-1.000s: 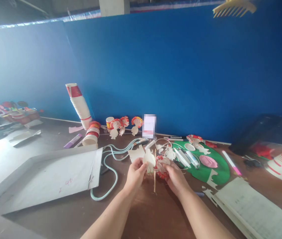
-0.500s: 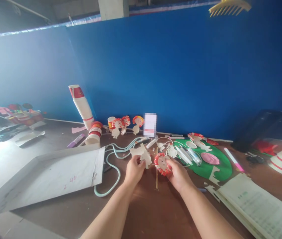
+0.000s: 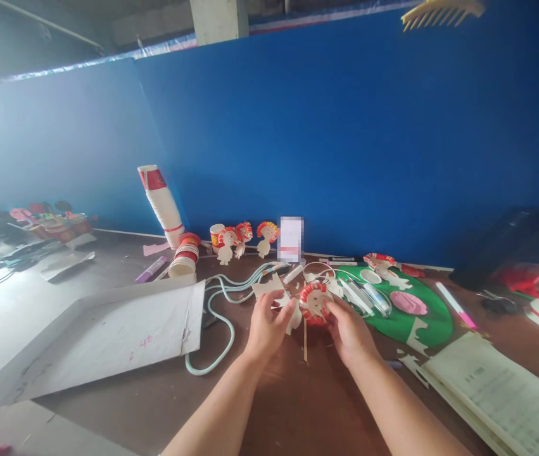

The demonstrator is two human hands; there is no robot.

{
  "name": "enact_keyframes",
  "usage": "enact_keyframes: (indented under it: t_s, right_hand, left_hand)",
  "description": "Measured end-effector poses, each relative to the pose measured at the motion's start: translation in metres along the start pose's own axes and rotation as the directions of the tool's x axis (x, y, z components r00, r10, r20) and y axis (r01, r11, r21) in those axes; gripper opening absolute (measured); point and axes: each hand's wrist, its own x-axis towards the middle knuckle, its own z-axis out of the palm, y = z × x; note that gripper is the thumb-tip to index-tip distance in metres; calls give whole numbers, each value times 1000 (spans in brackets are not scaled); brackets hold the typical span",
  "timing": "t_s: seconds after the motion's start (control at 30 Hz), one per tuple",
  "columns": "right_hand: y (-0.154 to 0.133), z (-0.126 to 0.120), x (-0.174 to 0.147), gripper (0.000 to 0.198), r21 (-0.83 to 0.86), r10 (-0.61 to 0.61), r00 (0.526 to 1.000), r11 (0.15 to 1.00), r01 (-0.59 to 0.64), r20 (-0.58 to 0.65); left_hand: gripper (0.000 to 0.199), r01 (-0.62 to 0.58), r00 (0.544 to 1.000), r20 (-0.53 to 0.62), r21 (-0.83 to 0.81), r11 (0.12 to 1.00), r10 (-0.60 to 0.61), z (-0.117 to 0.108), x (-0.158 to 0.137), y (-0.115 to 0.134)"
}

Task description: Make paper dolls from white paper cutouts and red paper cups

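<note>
My right hand (image 3: 349, 330) pinches the edge of a round paper lion face (image 3: 315, 304), made from a cup bottom with a red-and-white fringe and a drawn face. My left hand (image 3: 269, 324) has its thumb and fingers on a white paper cutout (image 3: 293, 324), which sits beside the lion face; whether the two touch I cannot tell. Below them a thin wooden stick (image 3: 305, 348) lies on the brown table. Against the blue partition stand finished paper lions (image 3: 267, 239) with fringed heads and white bodies.
A white box lid (image 3: 107, 339) lies left, near a pale blue cable (image 3: 231, 335). Stacked paper cups (image 3: 164, 212) lean behind. To the right are a green disc (image 3: 428, 320) with pens and scraps, a pink marker (image 3: 456, 306), a paper pad (image 3: 501, 386) and scissors (image 3: 500, 301).
My left hand's fingers have spread a little, and the cutout has come lower and closer to the lion face. The lion face has turned slightly in my right hand. The view has shifted slightly.
</note>
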Motion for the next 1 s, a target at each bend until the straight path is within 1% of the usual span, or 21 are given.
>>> enact_keyframes:
  t_s: [0.03,0.1,0.13,0.17,0.27,0.4,0.47,0.53,0.6,0.63,0.67,0.7,0.73,0.8,0.83,0.9,1.0]
  right_hand:
    - [2,1,-1,30,-7,-7,1000,1000,7,15]
    - [8,3,-3,30,-18,-22,999,1000,23,48]
    - [11,4,-4,29,-23,-26,997,999,28,69]
    - [15,5,-5,29,-27,-28,995,999,31,91]
    - [22,9,-9,26,-48,-37,991,998,44,130]
    - [19,10,-11,29,-173,-59,981,981,92,185]
    - [9,5,-8,34,-237,-87,983,963,125,163]
    - [-4,-5,1,37,-292,-152,985,941,169,81]
    - [-17,-19,12,38,-368,-248,969,900,233,7]
    - [-23,-27,17,40,-391,-302,950,886,248,-83]
    - [-28,-34,23,41,-425,-341,928,870,252,-148]
    - [-32,-40,27,40,-492,-378,913,830,261,-153]
    - [-35,-46,31,38,-573,-398,907,779,256,-135]
    - [-40,-54,36,35,-676,-410,908,695,247,-90]
    - [-42,-57,38,33,-704,-411,909,668,243,-76]
    - [-45,-61,41,31,-728,-420,904,642,239,-74]
    - [-51,-64,44,34,-771,-444,893,595,228,-79]
  left_hand:
    - [41,24,997,71,-75,997,-19,2,-2,3]
    - [50,107,974,218,-187,976,-65,6,-6,8]
    - [52,147,961,262,-211,966,-89,8,-7,9]
    - [52,182,953,278,-216,959,-118,9,-7,10]
    - [42,265,946,238,-180,947,-220,10,-5,10]
    - [24,352,928,188,-161,922,-321,8,1,6]
    - [20,366,928,156,-196,910,-339,6,4,4]
    - [20,368,929,142,-241,898,-342,5,5,3]
    - [22,371,928,142,-262,891,-345,4,5,3]
    - [23,372,928,143,-263,890,-345,4,5,4]
    - [23,368,929,144,-262,892,-341,5,5,4]
    - [23,360,932,146,-261,895,-332,5,4,4]
    - [21,348,936,145,-263,900,-319,5,4,4]
    - [19,322,945,142,-266,909,-294,6,4,3]
    - [18,312,949,140,-268,911,-284,6,3,4]
    - [20,301,952,133,-276,913,-274,5,3,5]
    - [25,316,949,88,-291,903,-303,3,3,11]
